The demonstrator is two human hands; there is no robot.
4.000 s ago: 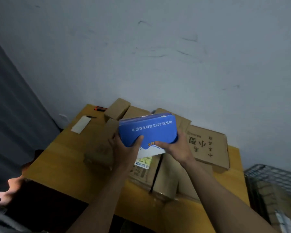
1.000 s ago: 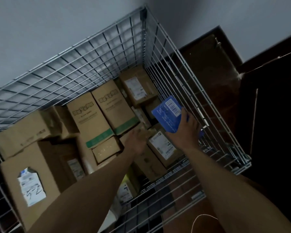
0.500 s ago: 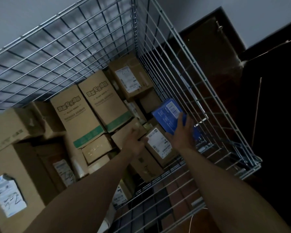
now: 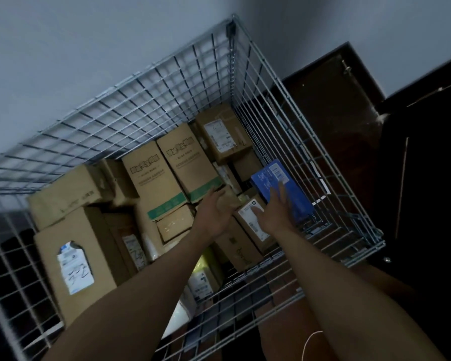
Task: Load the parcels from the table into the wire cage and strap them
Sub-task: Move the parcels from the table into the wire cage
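The blue box (image 4: 276, 183) stands tilted inside the wire cage (image 4: 258, 66), against its right wall, on top of brown cartons. My right hand (image 4: 274, 214) touches the box's face with straight fingers, and its thumb lies over a white-labelled carton (image 4: 250, 225). My left hand (image 4: 214, 214) rests with relaxed fingers on a small brown carton (image 4: 228, 201) just left of the blue box. Both arms reach over the cage's near rim.
The cage holds several cartons: two tall ones with green bands (image 4: 164, 183), a labelled one (image 4: 221, 134) at the back, and a large one with a white label (image 4: 73, 259) at the left. A dark wooden door (image 4: 331, 118) stands to the right.
I carried the blue box from the table into the cage. My right hand has let go its grip and now lies flat on the box, which sits lower against the right wall.
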